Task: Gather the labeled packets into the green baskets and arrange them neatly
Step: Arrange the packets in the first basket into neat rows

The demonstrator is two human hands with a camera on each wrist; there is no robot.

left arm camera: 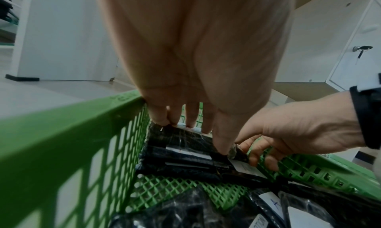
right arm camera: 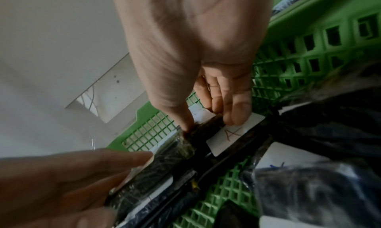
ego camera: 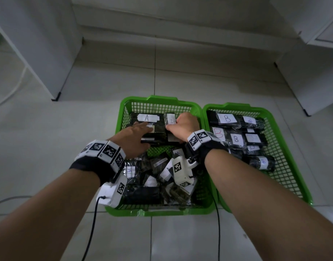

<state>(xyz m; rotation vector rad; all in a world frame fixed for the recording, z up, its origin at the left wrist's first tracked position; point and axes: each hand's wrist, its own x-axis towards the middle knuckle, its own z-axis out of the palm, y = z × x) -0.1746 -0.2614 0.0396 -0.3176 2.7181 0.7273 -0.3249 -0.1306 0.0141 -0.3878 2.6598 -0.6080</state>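
Two green baskets stand side by side on the floor. The left basket holds black packets labelled A, the right basket black packets labelled B. My left hand lies with straight fingers on a stack of A packets at the back left of the left basket. In the left wrist view its fingertips reach the stack's far edge. Right beside that stack, my right hand pinches an A packet between thumb and fingers. A loose heap of A packets fills the near half of the basket.
White cabinets stand on the tiled floor at the left and right. Black cables run from my wrist cameras across the floor. A strip of bare basket bottom shows between the stack and the heap.
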